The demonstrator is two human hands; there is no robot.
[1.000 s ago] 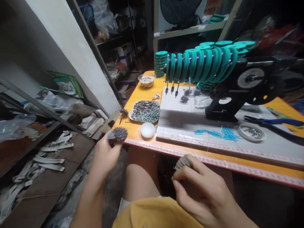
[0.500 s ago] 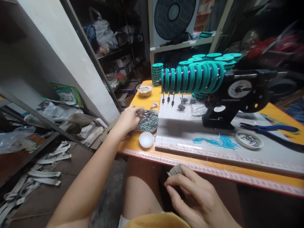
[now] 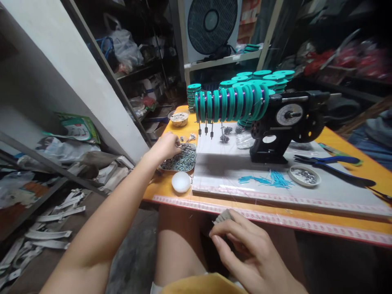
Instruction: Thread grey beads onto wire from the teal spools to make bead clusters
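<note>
My left hand (image 3: pixel 169 146) reaches over the back left of a tray of small metal pieces (image 3: pixel 185 160), its fingers bent together; what they pinch, if anything, is hidden. My right hand (image 3: pixel 245 245) is in front of the table's edge, thumb and fingers closed around a small grey-beige piece (image 3: pixel 223 216) that shows above the index finger. A white round cup (image 3: pixel 181 182) stands just in front of the tray. Behind the grey board rises a black winding device (image 3: pixel 271 130) carrying a row of green spools (image 3: pixel 232 102), with small weights (image 3: pixel 206 130) hanging at its left end.
Blue strips (image 3: pixel 272 179), a round dish of metal bits (image 3: pixel 305 176) and blue-handled pliers (image 3: pixel 333 163) lie on the grey board (image 3: pixel 220 171). A tub (image 3: pixel 178 118) stands at the table's back left. A fan (image 3: pixel 212 22) is behind.
The camera view has shifted, so the table and device appear farther left. My left hand has settled lower over the tray's back edge. My right hand keeps its hold on the grey-beige piece.
</note>
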